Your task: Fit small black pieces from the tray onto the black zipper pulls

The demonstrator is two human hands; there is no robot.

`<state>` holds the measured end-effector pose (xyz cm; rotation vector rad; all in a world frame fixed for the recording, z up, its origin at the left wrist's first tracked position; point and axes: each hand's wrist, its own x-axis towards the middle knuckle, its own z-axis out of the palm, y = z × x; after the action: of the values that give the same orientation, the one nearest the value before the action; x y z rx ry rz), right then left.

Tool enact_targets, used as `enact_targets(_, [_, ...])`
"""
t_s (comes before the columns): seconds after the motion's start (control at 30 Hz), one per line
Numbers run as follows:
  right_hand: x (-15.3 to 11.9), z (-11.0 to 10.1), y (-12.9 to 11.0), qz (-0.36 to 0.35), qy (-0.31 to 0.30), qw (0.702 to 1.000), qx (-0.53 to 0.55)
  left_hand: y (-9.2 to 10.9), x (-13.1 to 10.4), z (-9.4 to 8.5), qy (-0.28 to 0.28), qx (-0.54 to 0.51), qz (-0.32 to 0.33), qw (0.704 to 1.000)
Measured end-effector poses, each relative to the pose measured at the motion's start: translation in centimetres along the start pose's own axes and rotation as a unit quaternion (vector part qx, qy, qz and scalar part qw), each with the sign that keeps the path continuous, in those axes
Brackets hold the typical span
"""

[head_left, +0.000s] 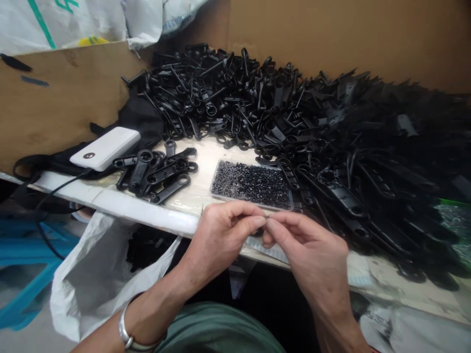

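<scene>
Head cam, only feed I've got: both hands meet tip to tip over the table's near edge. L hand (pixel 217 240) has thumb & index pressed together, R hand (pixel 316 260) same; both look clamped on one small piece (pixel 268 215), just nearside of the clear tray (pixel 212 189) of tiny black bits (pixel 253 184).

Progress, my read only: lots left. Big heap of black plastic handle parts (pixel 235 98) fills the back & R of the table (pixel 202 153). Smaller cluster of similar parts (pixel 140 171) sits apart on the L, near the white power bank (pixel 106 147); might be a sorted batch, can't confirm. More black stuff (pixel 147 247) lies in the white sack (pixel 88 274) below the edge; finished or not, I can't tell. Tray's well stocked, so plenty of bits remain.

Hard to see: fingertips cover most of the piece, so no ID on it, & the dark patch under the L fingers is unclear. Far R of the heap is blurry & dark; green-edged container (pixel 449 202) there is cut off by the frame. Sack's depth is hidden, and R forearm runs out of frame.
</scene>
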<state>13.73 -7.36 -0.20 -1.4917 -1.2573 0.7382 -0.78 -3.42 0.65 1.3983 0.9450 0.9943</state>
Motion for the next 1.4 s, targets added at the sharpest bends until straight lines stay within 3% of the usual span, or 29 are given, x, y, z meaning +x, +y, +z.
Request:
enact_targets(0.2, [-0.2,0.2,-0.5,-0.038,-0.012,0.998,-0.054,-0.2,-0.1,0.1,0.009,0.016,0.009,1.000])
enact_targets(0.37, [0.0,0.4,-0.8,-0.093,0.020,0.986,-0.140,0.0,0.0,0.0,0.006,0.020,0.019,1.000])
enact_targets(0.5, [0.6,0.0,-1.0,-0.160,0.036,0.970,-0.177,0.5,0.1,-0.9,-0.008,0.100,0.064,0.993])
enact_targets(0.57, [0.9,-0.6,-0.9,-0.188,0.033,0.963,-0.192,0.5,0.0,-1.8,-0.024,0.198,0.138,0.970])
enact_targets(0.63, [1.1,-1.4,-0.6,-0.201,0.018,0.957,-0.210,0.2,-0.5,-2.9,-0.040,0.317,0.206,0.925])
enact_targets(0.7, [1.2,-2.1,-0.1,-0.209,-0.021,0.952,-0.221,-0.4,-1.0,-3.7,-0.068,0.412,0.214,0.883])
enact_targets(0.77, [1.1,-2.5,0.5,-0.221,-0.078,0.944,-0.231,-1.1,-1.5,-4.0,-0.101,0.461,0.180,0.863])
enact_targets(0.97, [1.0,-2.2,1.7,-0.254,-0.198,0.897,-0.303,-2.2,-2.0,-3.0,-0.110,0.456,0.145,0.871])
enact_targets(1.2, [1.6,-1.8,1.3,-0.259,-0.238,0.850,-0.392,-2.3,-2.0,-2.9,-0.102,0.441,0.139,0.881])
enact_targets(1.4, [1.4,-1.2,0.4,-0.292,-0.250,0.775,-0.501,-2.7,-2.1,-2.9,-0.093,0.443,0.145,0.880])
